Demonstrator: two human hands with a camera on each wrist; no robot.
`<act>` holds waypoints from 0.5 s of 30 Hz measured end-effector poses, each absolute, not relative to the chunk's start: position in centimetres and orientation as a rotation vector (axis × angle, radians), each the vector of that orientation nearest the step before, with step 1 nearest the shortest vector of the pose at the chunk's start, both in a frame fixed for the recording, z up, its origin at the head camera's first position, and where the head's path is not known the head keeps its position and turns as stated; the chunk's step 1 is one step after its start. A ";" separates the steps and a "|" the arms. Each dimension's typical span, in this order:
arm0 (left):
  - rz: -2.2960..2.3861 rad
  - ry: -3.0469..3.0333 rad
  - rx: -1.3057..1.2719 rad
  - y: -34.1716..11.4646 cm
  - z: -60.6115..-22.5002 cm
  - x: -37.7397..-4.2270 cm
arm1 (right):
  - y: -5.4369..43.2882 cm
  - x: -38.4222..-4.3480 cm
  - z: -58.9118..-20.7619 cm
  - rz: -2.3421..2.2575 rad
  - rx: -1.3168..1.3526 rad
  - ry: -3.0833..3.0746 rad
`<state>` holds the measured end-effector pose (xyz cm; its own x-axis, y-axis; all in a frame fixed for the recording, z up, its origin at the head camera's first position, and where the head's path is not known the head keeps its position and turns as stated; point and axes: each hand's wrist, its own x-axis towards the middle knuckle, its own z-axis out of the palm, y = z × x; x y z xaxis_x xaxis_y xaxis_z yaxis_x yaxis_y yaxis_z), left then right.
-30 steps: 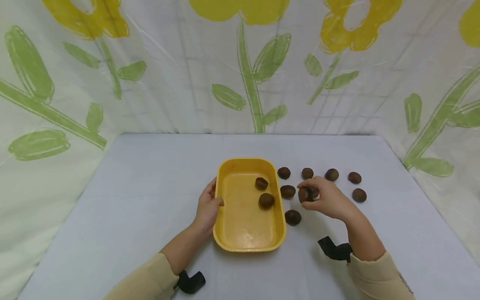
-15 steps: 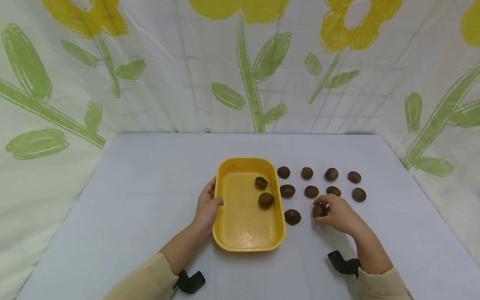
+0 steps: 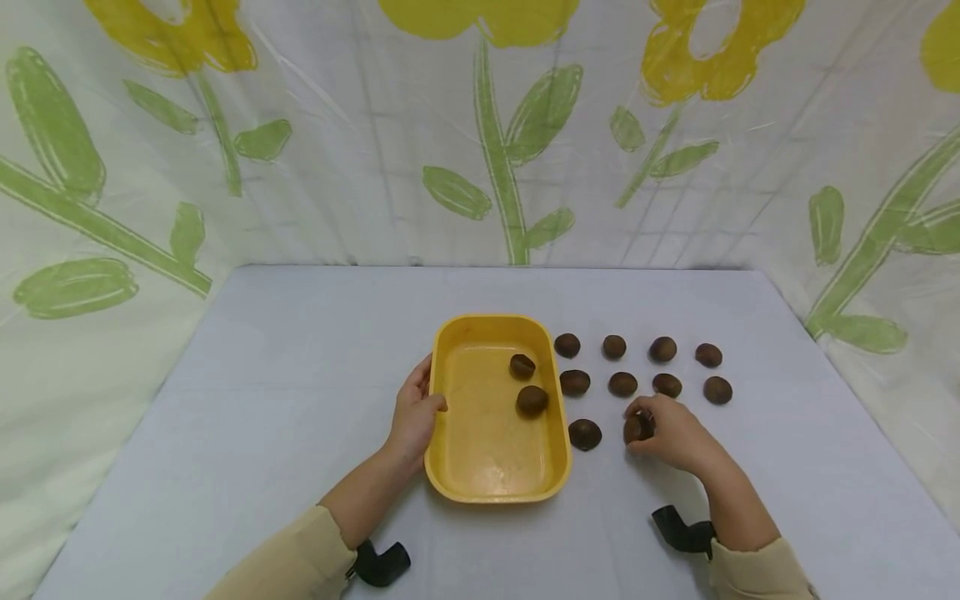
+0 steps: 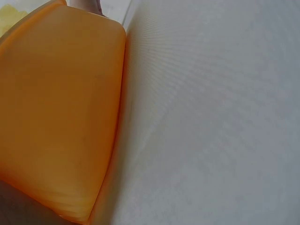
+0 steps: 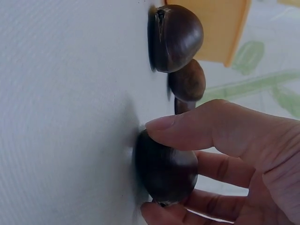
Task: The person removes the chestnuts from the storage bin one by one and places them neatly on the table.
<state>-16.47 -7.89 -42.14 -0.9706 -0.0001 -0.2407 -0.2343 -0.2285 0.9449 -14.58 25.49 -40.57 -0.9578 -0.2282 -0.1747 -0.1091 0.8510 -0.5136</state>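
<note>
My left hand (image 3: 414, 417) grips the left side of a yellow plastic tray (image 3: 480, 454), its thumb over the rim. Inside the tray, toward the right wall, lie two brown chestnuts (image 3: 532, 402). My right hand (image 3: 675, 435) pinches a chestnut (image 5: 166, 171) between thumb and fingers, low at the white cloth; whether it touches the cloth I cannot tell. Left of that hand, beside the tray, sits another chestnut (image 3: 585, 434). Behind, several more chestnuts (image 3: 622, 383) form two rough rows. The left wrist view is mostly filled by the tray's orange-looking outer wall (image 4: 65, 103).
A white cloth (image 3: 300, 358) covers the table. Curtains (image 3: 337, 167) printed with yellow flowers and green stems hang at the back and both sides. A black wrist device (image 3: 381, 565) is by the left sleeve, a similar black device (image 3: 681, 530) by the right.
My right hand, pinching a chestnut, has moved nearer to me and slightly right, uncovering chestnuts in the middle row. In the last half second it barely shifts. The left hand and tray stay put.
</note>
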 end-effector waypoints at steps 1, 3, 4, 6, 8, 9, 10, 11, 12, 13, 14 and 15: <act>2.334 1.848 -0.286 -7.9 -42.2 -16.5 | 25.5 -14.5 -40.6 -0.753 -0.259 2.800; 2.332 1.849 -0.283 -7.9 -42.2 -16.4 | 25.4 -14.4 -40.5 -0.750 -0.265 2.801; 2.330 1.849 -0.281 -7.9 -42.2 -16.4 | 25.4 -14.4 -40.5 -0.748 -0.267 2.802; 2.330 1.843 -0.283 -7.9 -42.2 -16.4 | 25.4 -14.2 -40.4 -0.738 -0.266 2.800; 2.335 1.835 -0.288 -7.9 -42.2 -16.3 | 25.4 -14.2 -40.2 -0.731 -0.266 2.795; 2.337 1.834 -0.289 -7.9 -42.2 -16.3 | 25.4 -14.2 -40.1 -0.728 -0.267 2.793; 2.342 1.828 -0.290 -7.9 -42.2 -16.3 | 25.4 -14.2 -40.0 -0.723 -0.265 2.790; 2.341 1.830 -0.291 -7.9 -42.2 -16.4 | 25.4 -14.3 -39.9 -0.715 -0.258 2.793; 2.341 1.832 -0.289 -7.9 -42.2 -16.4 | 25.5 -14.3 -39.8 -0.709 -0.251 2.796; 2.341 1.832 -0.286 -7.9 -42.2 -16.4 | 25.5 -14.4 -39.6 -0.706 -0.244 2.798; 2.339 1.835 -0.284 -7.9 -42.2 -16.4 | 25.5 -14.5 -39.5 -0.704 -0.241 2.803; 2.337 1.838 -0.282 -7.9 -42.2 -16.4 | 25.5 -14.6 -39.3 -0.705 -0.241 2.806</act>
